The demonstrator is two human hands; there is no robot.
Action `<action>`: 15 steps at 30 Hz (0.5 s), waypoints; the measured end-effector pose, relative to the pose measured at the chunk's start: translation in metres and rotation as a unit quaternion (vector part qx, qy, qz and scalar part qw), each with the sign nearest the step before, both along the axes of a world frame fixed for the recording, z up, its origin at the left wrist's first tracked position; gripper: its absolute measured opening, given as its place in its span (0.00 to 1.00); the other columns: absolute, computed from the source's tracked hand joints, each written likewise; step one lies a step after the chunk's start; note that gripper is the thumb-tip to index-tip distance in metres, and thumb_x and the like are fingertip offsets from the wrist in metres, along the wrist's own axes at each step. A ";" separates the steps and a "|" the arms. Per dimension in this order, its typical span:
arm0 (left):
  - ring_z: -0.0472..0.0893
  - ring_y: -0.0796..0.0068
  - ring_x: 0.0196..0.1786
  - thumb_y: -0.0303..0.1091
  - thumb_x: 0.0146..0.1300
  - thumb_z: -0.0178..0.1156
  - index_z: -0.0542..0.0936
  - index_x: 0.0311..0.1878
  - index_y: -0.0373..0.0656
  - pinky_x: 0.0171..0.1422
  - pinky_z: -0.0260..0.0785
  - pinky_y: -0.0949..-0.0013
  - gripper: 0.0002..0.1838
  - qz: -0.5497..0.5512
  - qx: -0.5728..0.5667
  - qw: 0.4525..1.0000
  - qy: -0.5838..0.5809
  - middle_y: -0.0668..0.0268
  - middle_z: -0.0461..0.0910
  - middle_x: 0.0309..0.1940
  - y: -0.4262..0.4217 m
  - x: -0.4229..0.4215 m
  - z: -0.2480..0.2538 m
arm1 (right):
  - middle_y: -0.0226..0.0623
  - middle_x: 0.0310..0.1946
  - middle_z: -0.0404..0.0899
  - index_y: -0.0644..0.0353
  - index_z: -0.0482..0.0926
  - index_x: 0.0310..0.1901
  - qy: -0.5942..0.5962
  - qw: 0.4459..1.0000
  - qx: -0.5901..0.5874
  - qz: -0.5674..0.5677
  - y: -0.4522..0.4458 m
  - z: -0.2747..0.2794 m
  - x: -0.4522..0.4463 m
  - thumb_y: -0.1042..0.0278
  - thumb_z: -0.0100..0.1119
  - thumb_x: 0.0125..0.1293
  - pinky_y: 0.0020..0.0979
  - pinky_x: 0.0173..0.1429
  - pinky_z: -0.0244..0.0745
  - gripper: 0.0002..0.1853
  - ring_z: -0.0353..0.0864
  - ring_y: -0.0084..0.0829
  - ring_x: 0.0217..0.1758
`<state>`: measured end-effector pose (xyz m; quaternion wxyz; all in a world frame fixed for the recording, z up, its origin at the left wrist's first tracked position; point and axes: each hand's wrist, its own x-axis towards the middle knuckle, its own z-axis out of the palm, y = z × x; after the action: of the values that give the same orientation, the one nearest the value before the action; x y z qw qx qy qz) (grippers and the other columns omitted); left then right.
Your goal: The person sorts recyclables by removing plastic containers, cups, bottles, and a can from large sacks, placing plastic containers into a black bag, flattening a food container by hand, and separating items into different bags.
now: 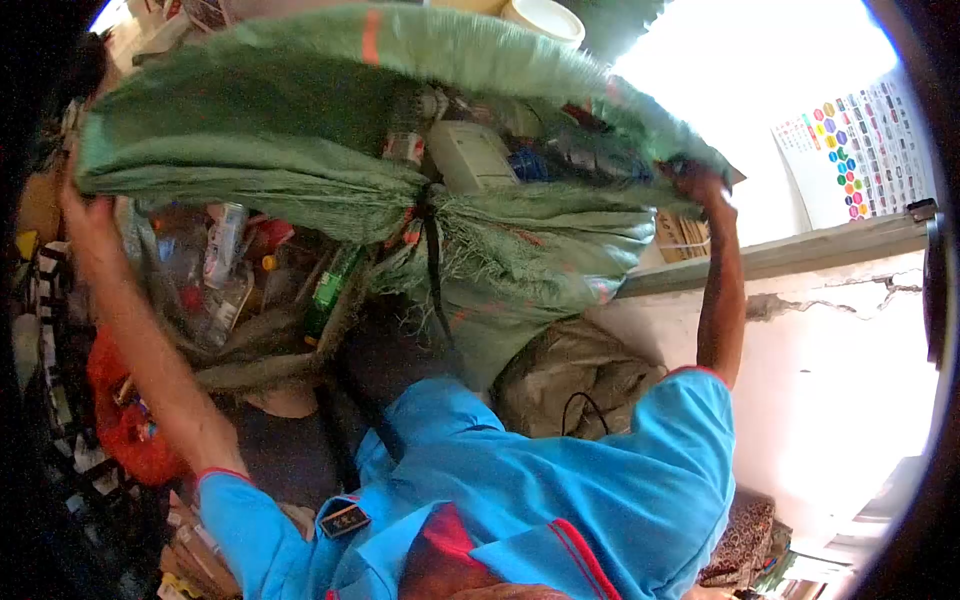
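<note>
A large green woven sack [270, 165] is spread wide between my two hands, with its mouth open. My left hand [88, 215] grips its left end; the fingers are partly hidden at the cloth. On the far right, my right hand [703, 185] is closed on the rim. Inside the sack lie a beige plastic container [470, 155], a clear bottle [404, 143] and other mixed items. A black strap [432, 255] hangs at the gathered middle of the sack's near edge.
Below the near edge, another open sack [265, 370] holds plastic bottles, one a green bottle [333, 285]. A red bag [130, 430] is at the left. A brown-grey sack [565, 375] stands by the white wall [790, 370]. A ledge [790, 255] and a poster [850, 150] are at right.
</note>
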<state>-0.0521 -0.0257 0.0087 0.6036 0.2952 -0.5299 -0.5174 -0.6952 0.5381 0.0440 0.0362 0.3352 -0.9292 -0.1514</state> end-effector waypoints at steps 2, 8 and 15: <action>0.74 0.62 0.57 0.44 0.61 0.60 0.71 0.59 0.34 0.62 0.66 0.60 0.29 -0.041 0.021 0.998 0.032 0.55 0.75 0.54 -0.005 -0.007 0.005 | 0.54 0.57 0.71 0.62 0.71 0.57 -0.049 0.999 -0.014 0.017 0.016 -0.034 0.012 0.35 0.44 0.64 0.47 0.67 0.55 0.35 0.67 0.49 0.62; 0.75 0.65 0.55 0.39 0.61 0.59 0.72 0.57 0.34 0.61 0.67 0.61 0.24 -0.122 0.191 0.963 0.144 0.57 0.76 0.52 0.055 -0.062 0.024 | 0.52 0.52 0.75 0.60 0.71 0.58 -0.136 0.987 -0.072 -0.038 0.086 -0.062 0.049 0.40 0.52 0.63 0.41 0.61 0.64 0.32 0.71 0.49 0.57; 0.69 0.62 0.60 0.40 0.46 0.73 0.67 0.62 0.40 0.66 0.60 0.61 0.40 -0.204 0.057 0.925 -0.314 0.57 0.71 0.56 0.119 -0.090 -0.006 | 0.45 0.42 0.74 0.58 0.73 0.51 0.076 0.986 -0.141 -0.055 0.094 -0.048 0.011 0.49 0.49 0.67 0.44 0.48 0.67 0.22 0.71 0.46 0.44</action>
<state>-0.1417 0.0932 0.0026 0.2698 0.3616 -0.7108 -0.5396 -0.6844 0.6320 -0.0042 0.1452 0.2625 -0.9529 -0.0456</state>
